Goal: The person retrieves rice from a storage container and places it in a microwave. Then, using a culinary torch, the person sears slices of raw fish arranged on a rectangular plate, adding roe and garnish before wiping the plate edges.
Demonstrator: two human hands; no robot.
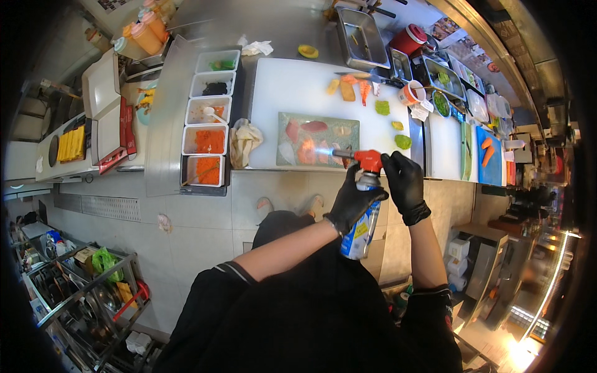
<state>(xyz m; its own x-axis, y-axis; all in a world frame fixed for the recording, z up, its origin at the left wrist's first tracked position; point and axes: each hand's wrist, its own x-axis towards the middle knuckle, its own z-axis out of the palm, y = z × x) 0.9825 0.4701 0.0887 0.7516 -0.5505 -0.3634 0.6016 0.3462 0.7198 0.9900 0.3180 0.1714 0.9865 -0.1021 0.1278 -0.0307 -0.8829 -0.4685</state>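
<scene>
My black-gloved left hand (357, 200) grips a butane blowtorch by the neck of its blue and white gas can (365, 231). My right hand (403, 179), also gloved in black, holds the back end of the red torch head (368, 161). From the metal nozzle (343, 153) a blue flame points left, onto orange salmon slices (306, 151) on a green-grey rectangular plate (343, 117). Dark pink fish slices (315, 126) and a pale whitish slice (286, 153) lie on the same plate. The plate rests on a white cutting board (266, 88).
Left of the board lie a crumpled cloth (246, 140) and several white tubs, including one of orange roe (209, 141). Food pieces, such as avocado slices (382, 107) and a shrimp (364, 91), sit on the board near a knife (389, 82). A blue board (487, 161) lies far right.
</scene>
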